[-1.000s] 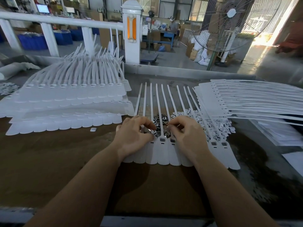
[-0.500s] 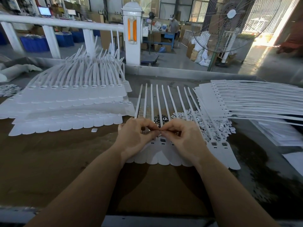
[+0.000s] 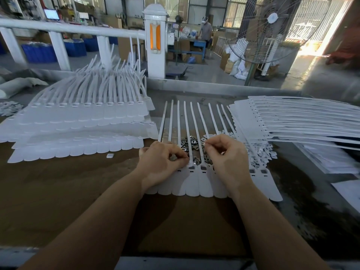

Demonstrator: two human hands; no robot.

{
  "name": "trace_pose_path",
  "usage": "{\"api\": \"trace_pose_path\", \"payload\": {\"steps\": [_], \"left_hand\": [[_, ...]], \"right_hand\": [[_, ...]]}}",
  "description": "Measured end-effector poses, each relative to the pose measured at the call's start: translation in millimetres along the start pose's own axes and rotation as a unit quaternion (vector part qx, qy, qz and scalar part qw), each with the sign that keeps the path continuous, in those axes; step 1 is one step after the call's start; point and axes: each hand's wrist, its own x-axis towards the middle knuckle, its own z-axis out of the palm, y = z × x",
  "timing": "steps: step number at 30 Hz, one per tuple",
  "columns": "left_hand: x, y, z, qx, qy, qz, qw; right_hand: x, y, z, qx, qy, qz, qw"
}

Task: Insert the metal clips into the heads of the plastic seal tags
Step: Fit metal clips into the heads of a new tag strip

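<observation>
right hand point(image 3: 227, 154) now apart from tags point(image 3: 192, 180)

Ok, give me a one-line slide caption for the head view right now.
Left hand pressing a metal clip into a seal tag head; right hand picking from the clip pile.

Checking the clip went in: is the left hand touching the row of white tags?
Touching. The head view shows the left hand resting on the row of white tags, fingertips pressed at a tag head.

Both forearms extended forward; left hand point(image 3: 160, 166) and right hand point(image 3: 228, 158) palm-down, fingers curled, fingertips pinched.
</observation>
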Motion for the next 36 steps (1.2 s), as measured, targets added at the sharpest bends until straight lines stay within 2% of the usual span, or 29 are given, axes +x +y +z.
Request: {"api": "trace_pose_path", "payload": {"steps": [7,14,20,25,36], "left_hand": [[9.0,12.9,-6.4,0.082,0.0,-0.025,0.996],[15.2,25.3,-3.4,0.024,-0.068,-0.051,0.996],[6.4,19.5,2.4,-0.029,-0.026,-0.054,0.998],[4.0,18.3,2.7,-0.053,-0.022,-0.06,0.997],[5.0,16.6,5.0,-0.035,-0.017,-0.069,0.997]], "right_hand": [[1.1,0.1,-2.1,-0.015,0.027,0.0,1.0],[0.9,2.0,-4.0,-0.018,0.037,0.025,0.999],[2.5,2.6,-7.0,0.008,0.049,0.068,0.996],[2.4,2.5,-6.8,0.002,0.048,0.074,0.996],[2.2,3.9,-5.8,-0.007,0.045,0.069,0.997]]}}
